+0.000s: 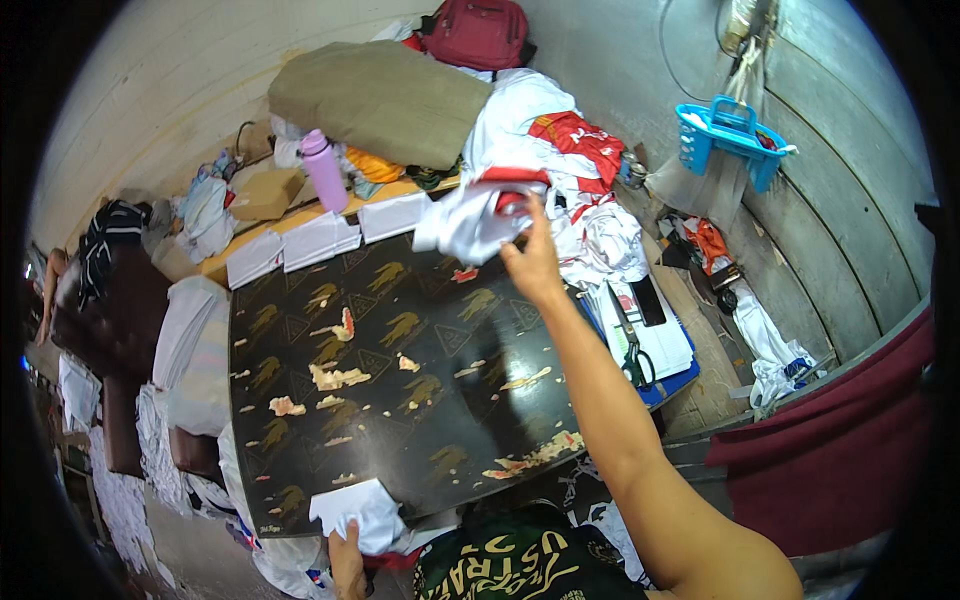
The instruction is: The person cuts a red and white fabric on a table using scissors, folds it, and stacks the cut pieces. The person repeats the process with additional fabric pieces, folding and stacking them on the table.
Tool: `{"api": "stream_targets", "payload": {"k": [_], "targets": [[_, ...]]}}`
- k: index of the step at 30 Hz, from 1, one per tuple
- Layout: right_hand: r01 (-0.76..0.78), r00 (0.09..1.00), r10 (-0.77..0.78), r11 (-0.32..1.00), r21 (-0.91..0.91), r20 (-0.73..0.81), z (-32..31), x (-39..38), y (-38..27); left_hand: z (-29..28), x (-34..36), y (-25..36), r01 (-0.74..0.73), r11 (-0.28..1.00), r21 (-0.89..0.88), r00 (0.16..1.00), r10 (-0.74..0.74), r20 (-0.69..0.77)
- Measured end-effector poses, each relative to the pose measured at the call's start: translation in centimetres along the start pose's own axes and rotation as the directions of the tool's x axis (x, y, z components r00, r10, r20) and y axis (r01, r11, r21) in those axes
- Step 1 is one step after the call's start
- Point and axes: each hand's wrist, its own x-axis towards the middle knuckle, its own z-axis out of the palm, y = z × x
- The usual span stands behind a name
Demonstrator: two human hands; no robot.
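At the far right of the black table (400, 330), my right hand (537, 262) is closed on a white cloth with a red part (462, 222), lifted and partly blurred. Behind it lies a large heap of white and red fabric (600, 235). My left hand (346, 553) is down at the near left edge, fingers closed on a piece of white fabric (362, 508) that lies partly on the tabletop. Flat folded white pieces (322, 240) line up along the table's far edge.
Scissors (635, 350) and a phone (648, 300) rest on papers at the right. A pink bottle (323, 172) stands behind the table. A blue basket (732, 135) hangs on the right wall. Stacked white fabric (190, 330) sits left, near a brown chair (125, 420).
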Motion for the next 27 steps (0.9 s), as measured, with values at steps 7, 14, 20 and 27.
{"api": "stream_targets", "payload": {"k": [7,14,20,27], "targets": [[-0.196,0.058,-0.236,0.95,0.243,0.97,11.3,-28.8,-15.1,-4.3,-2.3,12.3,-0.792,0.442,-0.421,0.577,0.766,-0.284],[-0.573,0.581,0.471,0.816,-0.077,0.663,2.5,-28.5,-5.2,-5.3,15.5,14.5,-0.428,0.734,0.527,0.877,0.479,0.044],[-0.506,0.694,0.482,0.855,-0.113,0.535,-0.6,-31.7,-4.3,6.3,10.6,-2.6,-0.311,0.199,0.929,0.722,0.686,0.095],[0.225,0.642,0.001,0.955,-0.19,0.767,6.3,-33.8,-2.3,8.3,8.7,-2.5,-0.267,0.555,0.788,0.776,0.608,-0.166]]}}
